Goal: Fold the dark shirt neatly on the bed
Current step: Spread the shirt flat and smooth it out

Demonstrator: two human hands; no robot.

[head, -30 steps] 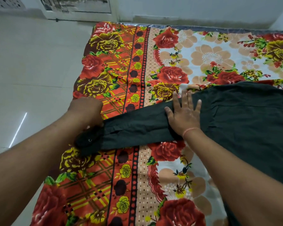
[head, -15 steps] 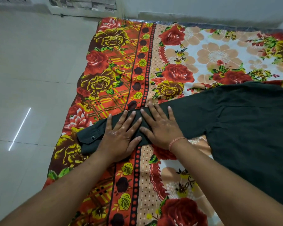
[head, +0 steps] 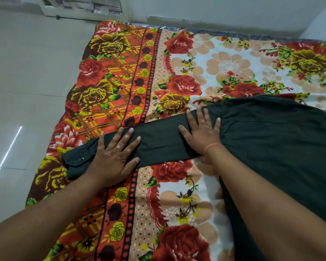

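- Pale tiled floor (head: 26,81) runs along the left. A low bed (head: 233,33) under a bright floral bedsheet (head: 179,202) fills the middle, w/ a white wall (head: 224,8) beyond.
- Dark shirt (head: 275,151) lies flat on the bedsheet's right side, its body running off the frame. One long sleeve (head: 160,144) stretches left across the orange border.
- Left hand (head: 112,159), fingers spread, presses flat on the sleeve near the cuff (head: 75,163), just beside its button (head: 81,159).
- Right hand (head: 201,137), fingers also spread, presses flat where the sleeve meets the shoulder. There's an orange thread (head: 212,146) on that wrist.
- Step, as I read it: smoothing the sleeve. No fold visible yet, so it's early.
- Next move prob. calls for pinching the cuff & carrying the sleeve over onto the shirt body, w/ the other hand pinning the shoulder line.
- Room: the cuff sits near the bedsheet's left edge, floor just past it. Plenty of bare bedsheet lies toward the wall & toward the person.
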